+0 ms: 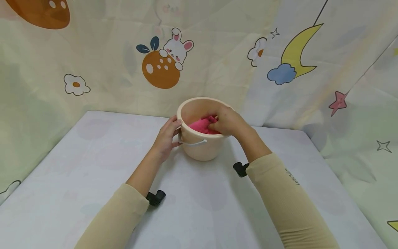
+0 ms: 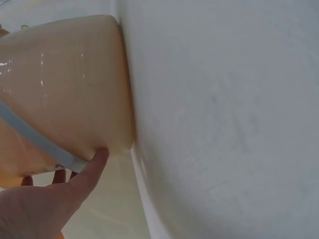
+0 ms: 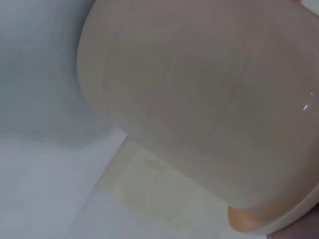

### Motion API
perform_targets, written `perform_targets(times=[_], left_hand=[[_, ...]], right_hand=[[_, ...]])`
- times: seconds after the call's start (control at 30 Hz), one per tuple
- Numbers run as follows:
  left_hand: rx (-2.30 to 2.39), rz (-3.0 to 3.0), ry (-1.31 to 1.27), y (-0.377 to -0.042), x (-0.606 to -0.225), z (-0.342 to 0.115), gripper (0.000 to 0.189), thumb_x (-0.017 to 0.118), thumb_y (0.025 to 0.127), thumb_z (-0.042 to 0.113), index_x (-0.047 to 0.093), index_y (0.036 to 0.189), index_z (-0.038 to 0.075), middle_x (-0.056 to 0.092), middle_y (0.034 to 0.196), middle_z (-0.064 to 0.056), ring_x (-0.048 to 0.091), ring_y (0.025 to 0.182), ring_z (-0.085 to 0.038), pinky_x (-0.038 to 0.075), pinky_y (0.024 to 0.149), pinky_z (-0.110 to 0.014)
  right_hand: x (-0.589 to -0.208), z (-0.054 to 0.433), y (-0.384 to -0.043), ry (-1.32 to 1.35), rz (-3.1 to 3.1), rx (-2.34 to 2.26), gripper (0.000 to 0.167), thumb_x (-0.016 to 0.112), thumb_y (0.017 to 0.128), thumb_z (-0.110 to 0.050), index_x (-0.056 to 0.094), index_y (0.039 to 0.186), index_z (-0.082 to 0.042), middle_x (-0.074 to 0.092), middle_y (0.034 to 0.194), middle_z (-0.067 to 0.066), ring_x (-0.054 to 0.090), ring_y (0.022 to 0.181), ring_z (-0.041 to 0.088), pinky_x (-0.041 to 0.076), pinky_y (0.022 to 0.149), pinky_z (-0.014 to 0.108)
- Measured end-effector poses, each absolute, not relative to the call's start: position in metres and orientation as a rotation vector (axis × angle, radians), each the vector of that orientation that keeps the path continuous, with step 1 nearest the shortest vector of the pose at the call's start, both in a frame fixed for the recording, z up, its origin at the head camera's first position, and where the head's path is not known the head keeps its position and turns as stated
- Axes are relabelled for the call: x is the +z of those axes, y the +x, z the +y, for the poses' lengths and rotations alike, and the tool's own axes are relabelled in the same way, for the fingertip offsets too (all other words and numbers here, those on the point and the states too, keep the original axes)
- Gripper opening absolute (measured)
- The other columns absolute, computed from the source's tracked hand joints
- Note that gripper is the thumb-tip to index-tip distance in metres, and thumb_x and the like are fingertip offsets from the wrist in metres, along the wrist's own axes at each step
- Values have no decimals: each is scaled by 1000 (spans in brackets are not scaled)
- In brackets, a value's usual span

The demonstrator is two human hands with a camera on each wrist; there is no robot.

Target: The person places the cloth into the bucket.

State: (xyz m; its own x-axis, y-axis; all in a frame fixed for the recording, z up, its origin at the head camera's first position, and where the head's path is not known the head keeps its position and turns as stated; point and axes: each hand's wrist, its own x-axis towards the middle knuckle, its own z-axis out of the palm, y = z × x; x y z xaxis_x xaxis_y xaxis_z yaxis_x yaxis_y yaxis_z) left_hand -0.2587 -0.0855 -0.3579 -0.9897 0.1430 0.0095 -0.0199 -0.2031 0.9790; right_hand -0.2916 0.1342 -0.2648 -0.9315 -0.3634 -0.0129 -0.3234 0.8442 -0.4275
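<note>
A peach plastic bucket stands upright on the white table, its pale handle hanging down on the near side. My left hand grips the bucket's left side, fingers up at the rim and thumb lower down by the handle. In the left wrist view the thumb of that hand lies against the wall of the bucket. Over the right rim reaches my right hand, its fingers inside, pinching a bright pink cloth. The bucket wall hides the lower part of the cloth.
The white table runs back to a hanging printed curtain close behind the bucket. Black wrist mounts stick out from the left sleeve and the right sleeve.
</note>
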Motion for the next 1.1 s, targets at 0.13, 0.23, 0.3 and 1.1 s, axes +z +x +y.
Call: perform_targets(times=[0.13, 0.23, 0.3, 1.1], left_hand=[[2356, 1909, 148, -259, -359, -86, 62, 47, 100, 40, 39, 158, 21, 40, 161, -7, 37, 149, -31, 38, 109, -66], [2360, 1906, 146, -259, -359, -86, 63, 48, 99, 40, 39, 158, 21, 41, 161, -7, 38, 148, -31, 39, 108, -65], [2361, 1906, 150, -259, -358, -86, 63, 48, 99, 40, 38, 159, 20, 40, 162, -7, 37, 149, -32, 38, 109, -66], [2368, 1902, 148, -259, -359, -85, 63, 49, 100, 40, 38, 159, 20, 41, 161, -8, 38, 148, -32, 38, 110, -66]], right_hand=[[-265, 135, -292, -567, 2945, -648, 24, 74, 91, -21, 75, 115, -19, 65, 99, 3, 56, 102, 22, 46, 84, 36], [-265, 135, -292, -569, 2949, -657, 24, 73, 91, -21, 74, 115, -18, 66, 98, 4, 58, 101, 23, 47, 85, 38], [-265, 135, -292, -565, 2950, -667, 24, 73, 91, -22, 74, 115, -17, 67, 100, 4, 59, 102, 23, 48, 87, 39], [-271, 137, -285, -566, 2982, -879, 30, 70, 92, -27, 74, 121, -19, 68, 117, 4, 64, 104, 23, 54, 90, 42]])
